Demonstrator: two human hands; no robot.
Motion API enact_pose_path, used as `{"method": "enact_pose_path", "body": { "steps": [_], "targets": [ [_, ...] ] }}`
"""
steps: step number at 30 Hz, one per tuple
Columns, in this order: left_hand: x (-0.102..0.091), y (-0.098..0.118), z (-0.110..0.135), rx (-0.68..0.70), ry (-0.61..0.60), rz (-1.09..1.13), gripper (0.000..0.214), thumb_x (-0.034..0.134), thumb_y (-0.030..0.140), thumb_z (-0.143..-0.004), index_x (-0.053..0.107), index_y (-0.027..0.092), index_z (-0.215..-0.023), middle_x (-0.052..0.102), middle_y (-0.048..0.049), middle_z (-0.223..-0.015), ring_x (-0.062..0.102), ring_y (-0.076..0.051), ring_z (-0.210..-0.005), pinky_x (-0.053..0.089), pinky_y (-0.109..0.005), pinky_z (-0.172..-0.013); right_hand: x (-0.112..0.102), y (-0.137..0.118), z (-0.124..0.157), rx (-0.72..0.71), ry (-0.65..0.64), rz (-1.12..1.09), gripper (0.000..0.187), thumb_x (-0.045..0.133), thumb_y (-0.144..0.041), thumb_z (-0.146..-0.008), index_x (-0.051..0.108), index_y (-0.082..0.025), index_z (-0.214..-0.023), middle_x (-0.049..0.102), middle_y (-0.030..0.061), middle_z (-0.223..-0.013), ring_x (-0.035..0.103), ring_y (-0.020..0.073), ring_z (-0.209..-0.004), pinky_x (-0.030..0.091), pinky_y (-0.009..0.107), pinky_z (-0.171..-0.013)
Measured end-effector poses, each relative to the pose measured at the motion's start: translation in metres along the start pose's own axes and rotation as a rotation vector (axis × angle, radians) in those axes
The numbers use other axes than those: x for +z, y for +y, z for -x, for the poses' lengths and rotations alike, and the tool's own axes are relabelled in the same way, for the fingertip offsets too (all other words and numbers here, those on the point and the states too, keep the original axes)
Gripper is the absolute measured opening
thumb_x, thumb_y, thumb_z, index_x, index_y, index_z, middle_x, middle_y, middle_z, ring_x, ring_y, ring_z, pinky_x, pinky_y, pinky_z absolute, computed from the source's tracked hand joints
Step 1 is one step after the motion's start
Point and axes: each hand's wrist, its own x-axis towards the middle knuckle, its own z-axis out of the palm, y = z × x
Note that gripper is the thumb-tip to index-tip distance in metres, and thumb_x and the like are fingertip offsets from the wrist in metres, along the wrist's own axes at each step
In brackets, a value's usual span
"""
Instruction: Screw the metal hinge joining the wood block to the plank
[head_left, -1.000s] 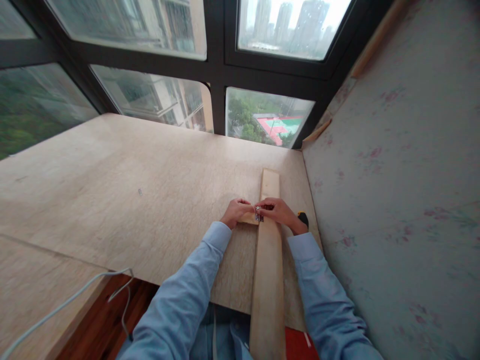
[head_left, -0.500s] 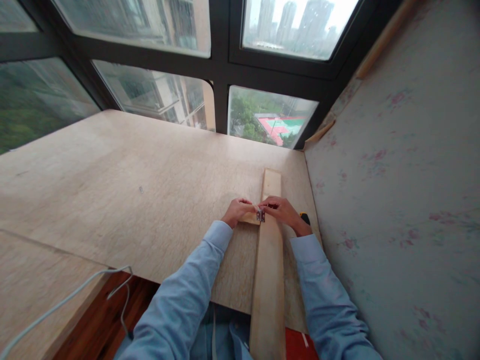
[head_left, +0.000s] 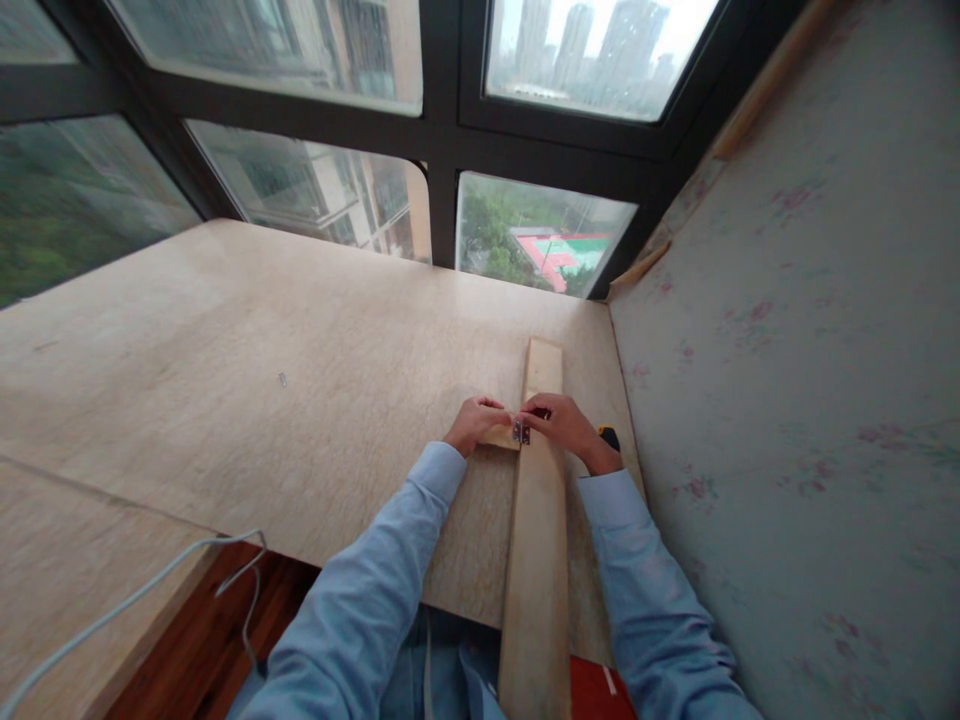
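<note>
A small metal hinge [head_left: 521, 431] lies across the joint between a long wooden plank [head_left: 538, 560] and a short wood piece [head_left: 499, 438] that butts against the plank's left side. My left hand [head_left: 475, 422] is closed around the short piece, its thumb and fingertips reaching the hinge's left leaf. From the other side, my right hand [head_left: 561, 422] pinches at the hinge's upper edge, with its wrist above the plank. The fingertips cover part of the hinge, and whether a screw is between them is too small to make out.
Right of the plank lies a black and yellow tool [head_left: 610, 437], partly behind my wrist. A tiny metal piece [head_left: 282, 379] rests on the wooden tabletop [head_left: 360, 350]. A pale cable [head_left: 142, 590] crosses the lower left. Wallpapered wall [head_left: 787, 400] bounds the right; windows [head_left: 544, 230] stand behind.
Both hands stay at the hinge. The right hand's fingers have shifted very slightly; the plank and short piece look unmoved.
</note>
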Motion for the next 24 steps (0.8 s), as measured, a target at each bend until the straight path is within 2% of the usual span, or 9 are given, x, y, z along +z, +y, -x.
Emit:
{"method": "enact_pose_path", "body": {
  "steps": [5,9,11,14,16,18,20,22,24],
  "targets": [
    [0.001,0.001,0.001,-0.015,0.003,0.0,0.03,0.077,0.011,-0.049,0.06,0.014,-0.073,0.062,0.0008,-0.06,0.057,-0.013,-0.053,0.042,-0.024,-0.052,0.0,-0.003,-0.002,0.002,0.01,0.045,0.033,0.057,-0.043,-0.089,0.07,-0.017,-0.072,0.069,0.0032,-0.071,0.059,0.0136,-0.065,0.041,0.024,-0.06],
    [0.002,0.002,0.002,-0.01,0.031,-0.03,0.027,0.076,0.011,-0.048,0.06,0.014,-0.069,0.062,0.0012,-0.059,0.056,-0.013,-0.053,0.042,-0.024,-0.052,-0.02,-0.003,0.005,0.084,0.045,0.119,0.03,0.057,-0.042,-0.089,0.071,-0.018,-0.076,0.07,0.004,-0.074,0.06,0.0153,-0.066,0.041,0.025,-0.061],
    [0.002,0.002,0.001,-0.003,0.041,-0.044,0.026,0.077,0.012,-0.047,0.06,0.014,-0.067,0.062,0.0009,-0.06,0.057,-0.013,-0.054,0.042,-0.024,-0.051,-0.041,0.001,0.015,0.204,0.08,0.206,0.027,0.058,-0.041,-0.087,0.071,-0.019,-0.082,0.072,0.0048,-0.078,0.063,0.0168,-0.069,0.043,0.027,-0.063],
    [0.002,0.002,0.001,-0.002,0.049,-0.067,0.026,0.078,0.014,-0.046,0.061,0.015,-0.066,0.062,0.0007,-0.06,0.056,-0.013,-0.054,0.041,-0.024,-0.05,-0.074,0.012,0.036,0.471,0.143,0.385,0.023,0.063,-0.04,-0.083,0.07,-0.019,-0.083,0.073,0.0075,-0.082,0.065,0.0191,-0.072,0.044,0.028,-0.064],
    [0.002,0.002,0.001,-0.008,0.046,-0.07,0.027,0.078,0.015,-0.046,0.061,0.015,-0.067,0.062,0.0008,-0.06,0.056,-0.013,-0.054,0.041,-0.024,-0.051,-0.089,0.019,0.049,0.658,0.141,0.434,0.024,0.067,-0.04,-0.079,0.07,-0.017,-0.085,0.073,0.0096,-0.081,0.066,0.0194,-0.07,0.045,0.028,-0.061],
    [0.001,0.002,0.002,-0.011,0.039,-0.069,0.027,0.078,0.016,-0.046,0.061,0.015,-0.068,0.062,0.0009,-0.06,0.056,-0.013,-0.055,0.041,-0.024,-0.051,-0.095,0.025,0.057,0.81,0.084,0.406,0.03,0.071,-0.04,-0.074,0.069,-0.016,-0.091,0.073,0.0106,-0.078,0.066,0.0188,-0.065,0.046,0.026,-0.054],
    [0.001,0.002,0.001,-0.007,0.034,-0.074,0.028,0.078,0.016,-0.045,0.062,0.014,-0.068,0.062,0.0009,-0.06,0.056,-0.013,-0.054,0.041,-0.023,-0.051,-0.092,0.029,0.059,0.898,0.021,0.354,0.034,0.075,-0.039,-0.07,0.069,-0.015,-0.093,0.073,0.0101,-0.074,0.066,0.0181,-0.057,0.045,0.025,-0.048],
    [0.0,0.002,0.0,-0.001,0.032,-0.078,0.029,0.078,0.018,-0.045,0.062,0.014,-0.069,0.062,0.0008,-0.06,0.056,-0.013,-0.053,0.041,-0.023,-0.05,-0.086,0.032,0.058,0.937,-0.019,0.327,0.028,0.078,-0.037,-0.066,0.07,-0.015,-0.082,0.071,0.0085,-0.065,0.064,0.018,-0.05,0.044,0.025,-0.044],
    [0.0,0.001,0.0,0.002,0.03,-0.08,0.031,0.079,0.019,-0.045,0.062,0.014,-0.07,0.062,0.0007,-0.06,0.056,-0.013,-0.053,0.041,-0.023,-0.049,-0.081,0.035,0.056,0.956,-0.069,0.292,0.023,0.081,-0.034,-0.061,0.066,-0.017,-0.062,0.066,0.0065,-0.052,0.062,0.0182,-0.044,0.043,0.025,-0.04]
  ]
}}
